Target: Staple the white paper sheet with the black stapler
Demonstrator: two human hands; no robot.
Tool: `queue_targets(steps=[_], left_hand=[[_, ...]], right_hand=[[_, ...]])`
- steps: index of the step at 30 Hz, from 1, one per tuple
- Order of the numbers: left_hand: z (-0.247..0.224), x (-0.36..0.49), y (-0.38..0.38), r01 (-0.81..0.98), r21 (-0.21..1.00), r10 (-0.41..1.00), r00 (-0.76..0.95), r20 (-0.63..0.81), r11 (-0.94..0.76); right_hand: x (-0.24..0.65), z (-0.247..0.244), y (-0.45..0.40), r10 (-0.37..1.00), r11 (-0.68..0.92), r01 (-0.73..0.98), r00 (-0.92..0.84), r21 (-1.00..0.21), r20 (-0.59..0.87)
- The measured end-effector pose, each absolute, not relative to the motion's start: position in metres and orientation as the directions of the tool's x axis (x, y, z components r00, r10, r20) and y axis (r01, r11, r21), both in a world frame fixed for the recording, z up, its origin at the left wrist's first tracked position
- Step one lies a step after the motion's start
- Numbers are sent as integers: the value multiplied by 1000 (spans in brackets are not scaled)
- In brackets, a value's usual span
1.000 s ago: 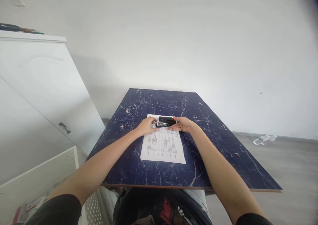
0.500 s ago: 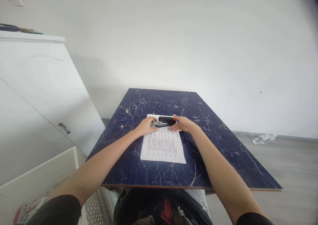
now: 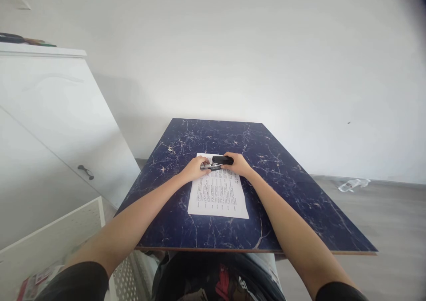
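Observation:
A black stapler [image 3: 222, 160] is held between my two hands above the top part of a printed sheet of paper [image 3: 218, 194]. Its dark upper arm is raised away from the metal lower part. My left hand [image 3: 195, 168] grips the stapler's left end, thumb below and fingers above. At the other end, my right hand [image 3: 238, 163] is wrapped around the back of the stapler, covering it. The paper lies on the dark blue marbled table [image 3: 266, 194], its printed lines facing up.
To the left stands a white cabinet [image 3: 49, 97] with a dark handle [image 3: 85, 172]. A white perforated basket [image 3: 128, 276] sits below the table's left side. Crumpled clear plastic [image 3: 353, 185] lies on the floor at right, by the white wall [image 3: 233, 48].
My right hand has moved left and closed further around the stapler's back end, so the orange part there is now covered. My left hand has stayed nearly in place.

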State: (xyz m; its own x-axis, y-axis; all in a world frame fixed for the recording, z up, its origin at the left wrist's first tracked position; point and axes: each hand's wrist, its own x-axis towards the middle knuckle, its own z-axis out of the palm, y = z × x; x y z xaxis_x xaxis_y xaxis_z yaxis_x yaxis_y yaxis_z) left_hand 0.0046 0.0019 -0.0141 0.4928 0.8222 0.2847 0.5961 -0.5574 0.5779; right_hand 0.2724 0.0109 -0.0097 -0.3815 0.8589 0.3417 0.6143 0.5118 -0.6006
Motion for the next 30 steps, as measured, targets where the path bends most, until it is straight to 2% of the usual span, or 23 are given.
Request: queue_targets(steps=[11, 16, 19, 22, 24, 25, 27, 30], left_hand=[[-6, 3, 0, 520, 648, 824, 442, 354, -557], [-5, 2, 0, 521, 655, 834, 410, 370, -547], [-9, 2, 2, 485, 711, 855, 382, 351, -508], [-11, 4, 3, 330, 875, 919, 299, 259, -354], [-7, 6, 2, 79, 983, 950, 283, 135, -163], [-4, 7, 1, -65, 996, 950, 304, 70, -52], [4, 8, -2, -295, 942, 921, 388, -32, 157], [14, 5, -7, -430, 829, 855, 509, -104, 357]], right_hand=[[276, 3, 7, 912, 408, 629, -304, -661, 274], [285, 12, 5, 925, 380, 626, -247, -681, 288], [289, 14, 4, 928, 371, 619, -212, -692, 308], [288, 16, 3, 909, 384, 639, -135, -667, 394], [285, 19, 2, 872, 402, 664, -67, -630, 485], [283, 21, 0, 842, 417, 677, -36, -607, 538], [277, 26, -4, 763, 476, 696, -23, -538, 646], [267, 34, -11, 649, 595, 689, -110, -413, 752]])
